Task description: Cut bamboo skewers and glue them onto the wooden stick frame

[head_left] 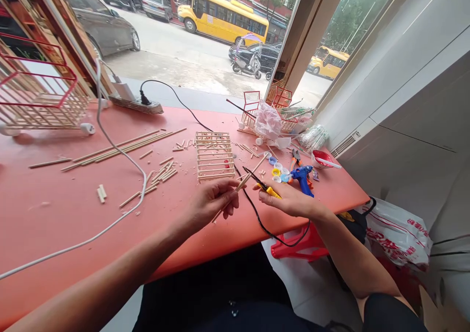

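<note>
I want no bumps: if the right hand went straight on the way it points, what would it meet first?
Probably the wooden stick in the left hand; the pliers overlap it in view, though depth is unclear.

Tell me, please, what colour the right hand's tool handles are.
Yellow: the tool handles in the right hand, clearest in the head view.

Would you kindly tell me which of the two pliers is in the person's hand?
The yellow-handled pliers, held in the right hand with their jaws at a wooden stick; the orange-handled pliers lie on the table beside the glue gun.
</note>
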Demonstrator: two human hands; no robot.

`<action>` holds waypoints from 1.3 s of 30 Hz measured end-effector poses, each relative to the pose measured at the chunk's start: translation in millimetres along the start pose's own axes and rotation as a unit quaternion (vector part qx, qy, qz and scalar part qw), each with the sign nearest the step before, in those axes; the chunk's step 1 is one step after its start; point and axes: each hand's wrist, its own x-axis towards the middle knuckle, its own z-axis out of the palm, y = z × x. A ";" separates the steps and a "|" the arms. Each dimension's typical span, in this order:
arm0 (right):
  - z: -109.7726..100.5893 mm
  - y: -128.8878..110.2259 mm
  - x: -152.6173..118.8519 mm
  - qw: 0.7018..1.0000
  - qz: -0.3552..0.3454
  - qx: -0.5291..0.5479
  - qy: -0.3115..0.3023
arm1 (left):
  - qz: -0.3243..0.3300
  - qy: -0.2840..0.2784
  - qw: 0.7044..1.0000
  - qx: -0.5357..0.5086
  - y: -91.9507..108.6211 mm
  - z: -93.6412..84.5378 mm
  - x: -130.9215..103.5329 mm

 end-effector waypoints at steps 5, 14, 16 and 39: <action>1.3 0.5 1.5 1.000 0.003 -0.007 0.005 | 0.006 -0.004 1.000 -0.008 -1.2 0.8 0.0; -2.2 -11.6 -0.9 0.997 0.053 -0.050 -0.030 | 0.017 0.006 1.000 -0.014 -2.3 1.3 2.0; -2.2 -13.6 -1.2 0.996 0.063 -0.048 -0.038 | 0.020 0.009 1.000 -0.010 -2.9 1.5 2.5; -6.6 -9.2 -2.8 0.995 0.064 -0.046 -0.061 | -0.075 -0.024 0.991 -0.104 -1.0 0.3 -0.8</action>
